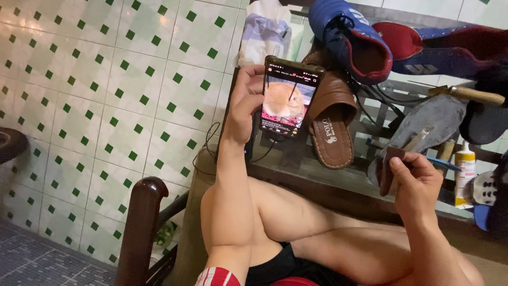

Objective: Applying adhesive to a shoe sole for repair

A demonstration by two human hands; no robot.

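From the head camera, the left hand (244, 103) is closed around the edge of a black smartphone with a lit screen (290, 98), holding it upright over the far side of a dark glass-topped table (317, 177). To the right, the right hand (415, 182) pinches a small dark brown scrap of sanding paper (388, 170) between thumb and fingers, pressed against a grey worn shoe sole (428, 127). A brown leather sandal (330, 119) lies just right of the phone. Farther off sits a blue sports shoe (349, 37). A white glue bottle with a yellow cap (465, 172) stands at the right.
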